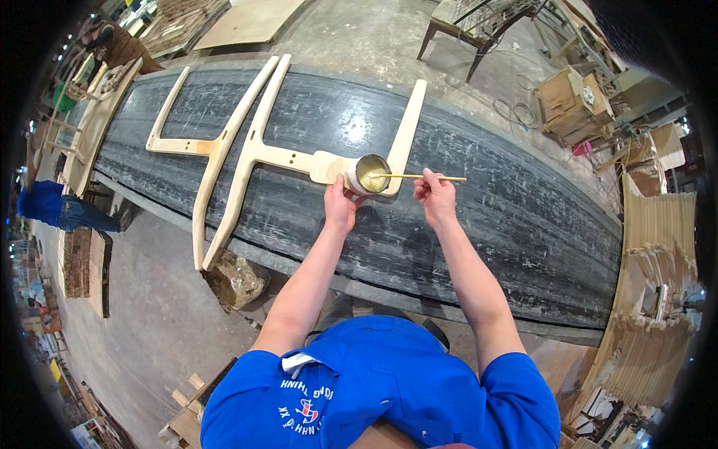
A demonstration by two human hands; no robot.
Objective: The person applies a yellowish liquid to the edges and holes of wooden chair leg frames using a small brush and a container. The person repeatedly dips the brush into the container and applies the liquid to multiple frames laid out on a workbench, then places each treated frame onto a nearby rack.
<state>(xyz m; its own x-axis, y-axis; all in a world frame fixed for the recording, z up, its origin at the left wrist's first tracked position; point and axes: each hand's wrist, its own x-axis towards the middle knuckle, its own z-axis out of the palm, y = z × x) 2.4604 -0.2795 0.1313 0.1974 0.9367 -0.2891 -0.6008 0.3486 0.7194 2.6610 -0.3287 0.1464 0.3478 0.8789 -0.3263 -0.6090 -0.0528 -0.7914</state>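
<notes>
Left hand (340, 209): grip wrapped around the small, round, pale-sided can (352, 179) of creamy yellowish paste (372, 182), over the pale wooden frame (256, 153) on the long, dark, scuffed surface (508, 224).
Right hand (436, 198): narrow pinch on the thin, straight, yellowish stick (404, 176), its tip in the can.
Can: probably light, stiff; best cupped low, mouth up.
Stick: likely light; best pinched at the clean end.

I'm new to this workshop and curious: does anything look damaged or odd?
I see no spill by the can. The dark tabletop carries pale scuffs, and the leftmost wooden frame on it has a brownish patch on its crossbar, darker than the surrounding wood.
</notes>
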